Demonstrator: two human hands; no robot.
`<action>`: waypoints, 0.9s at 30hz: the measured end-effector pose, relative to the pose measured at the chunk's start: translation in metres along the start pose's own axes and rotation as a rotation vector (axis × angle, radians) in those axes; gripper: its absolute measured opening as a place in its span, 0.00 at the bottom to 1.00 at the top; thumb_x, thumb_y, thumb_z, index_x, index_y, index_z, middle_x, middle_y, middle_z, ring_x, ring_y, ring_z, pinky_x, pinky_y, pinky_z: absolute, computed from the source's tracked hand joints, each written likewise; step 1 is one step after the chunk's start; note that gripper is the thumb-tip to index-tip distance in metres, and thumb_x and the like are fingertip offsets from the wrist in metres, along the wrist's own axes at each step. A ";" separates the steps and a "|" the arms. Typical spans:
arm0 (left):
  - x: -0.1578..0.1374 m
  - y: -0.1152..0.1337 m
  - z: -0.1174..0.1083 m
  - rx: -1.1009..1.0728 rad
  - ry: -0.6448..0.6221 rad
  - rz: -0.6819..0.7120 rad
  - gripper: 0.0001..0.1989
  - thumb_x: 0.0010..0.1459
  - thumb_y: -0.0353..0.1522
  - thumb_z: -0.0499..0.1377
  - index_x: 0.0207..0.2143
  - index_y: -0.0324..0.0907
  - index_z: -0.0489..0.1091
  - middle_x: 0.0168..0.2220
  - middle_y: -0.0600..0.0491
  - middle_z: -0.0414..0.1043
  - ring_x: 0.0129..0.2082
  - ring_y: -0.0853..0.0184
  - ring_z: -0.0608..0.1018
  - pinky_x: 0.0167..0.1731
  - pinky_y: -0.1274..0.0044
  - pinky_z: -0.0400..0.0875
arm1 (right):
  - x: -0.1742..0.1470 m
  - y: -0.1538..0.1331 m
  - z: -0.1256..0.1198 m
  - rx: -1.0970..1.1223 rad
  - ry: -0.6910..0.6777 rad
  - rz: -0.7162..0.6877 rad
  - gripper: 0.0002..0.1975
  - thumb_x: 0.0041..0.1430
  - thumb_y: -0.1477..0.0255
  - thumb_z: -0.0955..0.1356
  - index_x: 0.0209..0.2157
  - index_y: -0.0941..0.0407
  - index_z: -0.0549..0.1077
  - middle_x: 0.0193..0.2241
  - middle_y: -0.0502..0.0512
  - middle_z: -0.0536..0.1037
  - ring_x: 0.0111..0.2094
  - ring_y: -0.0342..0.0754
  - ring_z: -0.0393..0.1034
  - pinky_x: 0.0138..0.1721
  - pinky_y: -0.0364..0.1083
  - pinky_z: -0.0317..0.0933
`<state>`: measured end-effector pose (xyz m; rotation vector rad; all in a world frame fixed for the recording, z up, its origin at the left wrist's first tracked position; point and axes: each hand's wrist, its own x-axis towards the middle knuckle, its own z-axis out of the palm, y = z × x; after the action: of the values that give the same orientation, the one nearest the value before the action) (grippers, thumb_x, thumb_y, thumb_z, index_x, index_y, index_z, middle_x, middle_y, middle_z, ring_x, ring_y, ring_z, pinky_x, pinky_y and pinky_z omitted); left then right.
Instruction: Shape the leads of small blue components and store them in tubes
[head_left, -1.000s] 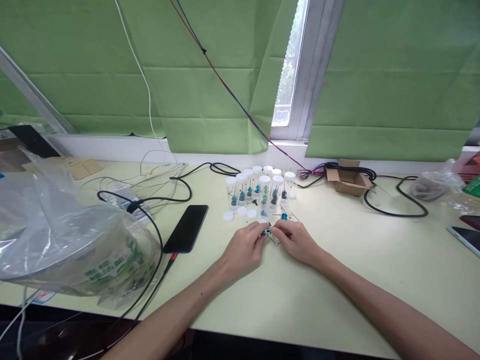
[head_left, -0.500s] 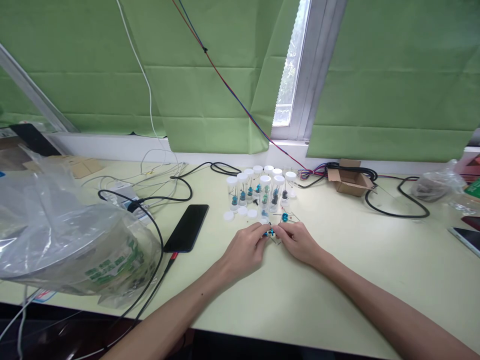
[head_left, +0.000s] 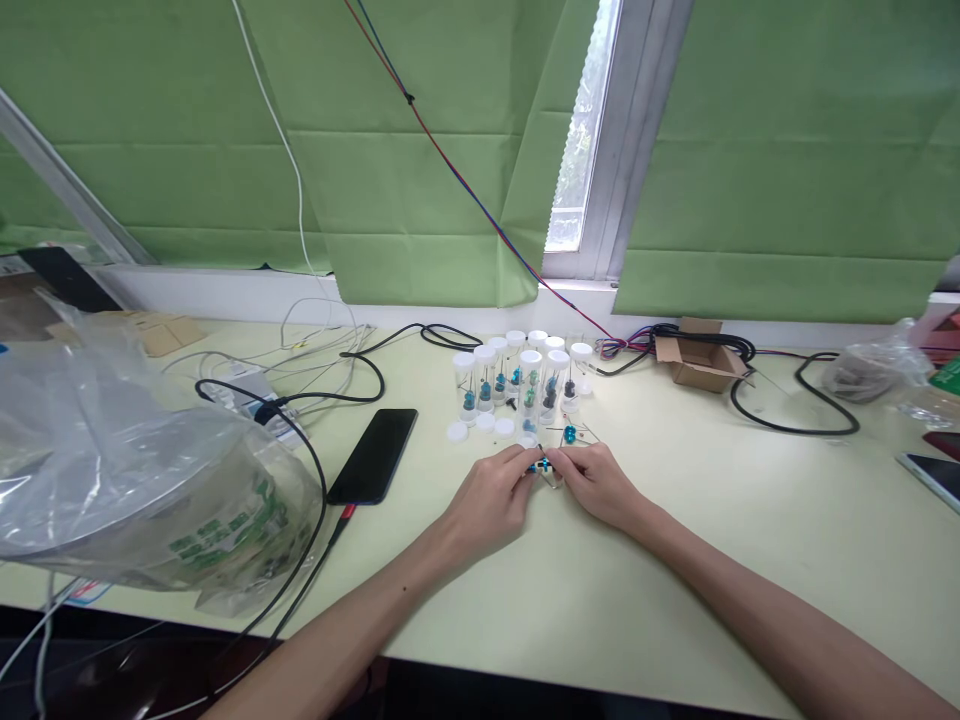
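My left hand is closed in a pinch at the left end of a small shiny blue metal part. From the other side, my right hand pinches at the same part. The fingertips hide most of it, and its exact kind is too small to tell. Just beyond my right hand lies another blue part with thin metal rods beside it. Several clear tubes with white caps stand close behind, holding blue, green and dark pieces. Loose white caps lie in front of the tubes.
A black phone with a cable plugged in lies to the left. Farther left sits a large clear plastic bag with a container in it. An open cardboard box and coiled black cable are at the back right.
Both hands stay almost in place around the small blue metal part. The fingers of my right hand have shifted slightly, and a little more of the part shows.
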<state>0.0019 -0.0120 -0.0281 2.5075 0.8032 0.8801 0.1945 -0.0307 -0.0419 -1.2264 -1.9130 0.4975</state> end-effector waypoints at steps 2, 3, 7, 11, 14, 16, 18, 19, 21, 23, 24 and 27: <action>0.000 0.000 0.000 0.006 0.010 -0.011 0.14 0.64 0.24 0.49 0.47 0.44 0.69 0.37 0.51 0.72 0.35 0.66 0.74 0.35 0.75 0.68 | 0.000 -0.001 0.000 -0.005 0.012 0.013 0.25 0.70 0.63 0.57 0.19 0.56 0.63 0.16 0.47 0.65 0.20 0.41 0.57 0.29 0.42 0.53; 0.000 0.000 0.000 0.008 0.019 -0.017 0.14 0.64 0.25 0.49 0.47 0.44 0.69 0.38 0.51 0.73 0.35 0.66 0.74 0.35 0.75 0.68 | 0.001 -0.002 0.000 -0.008 0.024 0.023 0.25 0.70 0.63 0.57 0.19 0.56 0.63 0.16 0.47 0.65 0.20 0.41 0.57 0.29 0.42 0.53; 0.001 -0.001 0.000 0.025 0.059 -0.042 0.12 0.64 0.26 0.50 0.46 0.43 0.69 0.36 0.51 0.73 0.33 0.67 0.72 0.33 0.75 0.67 | 0.001 -0.004 -0.001 0.011 0.071 0.065 0.20 0.68 0.61 0.59 0.25 0.56 0.67 0.16 0.45 0.62 0.20 0.41 0.52 0.25 0.42 0.51; 0.001 -0.003 0.000 0.040 0.068 -0.044 0.12 0.64 0.25 0.50 0.46 0.42 0.69 0.35 0.51 0.72 0.33 0.67 0.72 0.32 0.75 0.66 | 0.001 -0.005 -0.002 0.037 0.022 0.071 0.13 0.67 0.61 0.61 0.36 0.55 0.70 0.15 0.41 0.58 0.19 0.41 0.48 0.24 0.42 0.50; 0.000 -0.002 0.000 0.031 0.072 -0.036 0.12 0.64 0.26 0.49 0.45 0.42 0.69 0.36 0.51 0.72 0.34 0.66 0.73 0.33 0.75 0.66 | 0.000 -0.006 -0.002 0.037 -0.010 0.049 0.12 0.67 0.62 0.61 0.36 0.54 0.70 0.15 0.42 0.59 0.19 0.42 0.50 0.24 0.43 0.51; 0.000 -0.002 -0.001 0.030 0.063 -0.032 0.12 0.64 0.26 0.49 0.45 0.43 0.69 0.35 0.51 0.72 0.33 0.66 0.72 0.32 0.75 0.66 | 0.000 -0.005 -0.002 0.027 -0.011 0.045 0.13 0.67 0.62 0.61 0.34 0.54 0.70 0.15 0.42 0.59 0.19 0.42 0.50 0.24 0.43 0.51; 0.000 0.000 -0.001 0.034 0.048 -0.032 0.11 0.64 0.26 0.49 0.44 0.42 0.69 0.34 0.51 0.72 0.32 0.67 0.72 0.32 0.75 0.66 | -0.001 -0.005 -0.001 0.014 -0.005 0.042 0.15 0.67 0.62 0.61 0.31 0.55 0.69 0.16 0.43 0.59 0.20 0.42 0.51 0.24 0.43 0.51; 0.001 0.000 -0.001 0.035 0.043 -0.031 0.11 0.64 0.25 0.49 0.44 0.42 0.69 0.34 0.51 0.71 0.32 0.67 0.72 0.32 0.75 0.66 | -0.001 -0.004 -0.001 0.010 -0.001 0.040 0.16 0.67 0.62 0.61 0.29 0.55 0.68 0.16 0.43 0.60 0.20 0.42 0.51 0.24 0.43 0.51; 0.001 0.001 -0.002 0.034 0.035 -0.027 0.11 0.64 0.25 0.49 0.43 0.42 0.69 0.34 0.52 0.71 0.32 0.67 0.72 0.31 0.76 0.65 | 0.000 -0.004 -0.001 0.003 0.004 0.031 0.18 0.68 0.62 0.60 0.25 0.55 0.65 0.18 0.44 0.60 0.21 0.42 0.51 0.25 0.43 0.51; 0.001 0.002 -0.002 0.034 0.030 -0.019 0.11 0.63 0.25 0.49 0.43 0.42 0.69 0.34 0.52 0.71 0.32 0.67 0.72 0.31 0.76 0.65 | 0.000 -0.003 -0.001 -0.003 0.006 0.024 0.20 0.68 0.61 0.60 0.22 0.55 0.61 0.18 0.44 0.58 0.22 0.42 0.50 0.25 0.43 0.50; 0.001 0.002 -0.002 0.033 0.026 -0.016 0.11 0.63 0.25 0.49 0.43 0.42 0.69 0.34 0.51 0.71 0.32 0.67 0.72 0.32 0.75 0.66 | 0.000 -0.003 -0.001 -0.005 0.003 0.023 0.21 0.68 0.61 0.59 0.21 0.55 0.59 0.18 0.44 0.57 0.22 0.42 0.49 0.24 0.43 0.49; 0.001 0.002 -0.002 0.022 0.011 -0.010 0.12 0.63 0.24 0.49 0.44 0.42 0.69 0.36 0.51 0.72 0.34 0.66 0.72 0.33 0.75 0.66 | 0.001 -0.001 0.000 -0.008 -0.002 0.018 0.24 0.68 0.59 0.59 0.20 0.55 0.57 0.17 0.44 0.55 0.21 0.41 0.48 0.24 0.43 0.48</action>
<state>0.0018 -0.0126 -0.0255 2.5179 0.8328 0.8876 0.1937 -0.0306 -0.0409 -1.2496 -1.9082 0.5013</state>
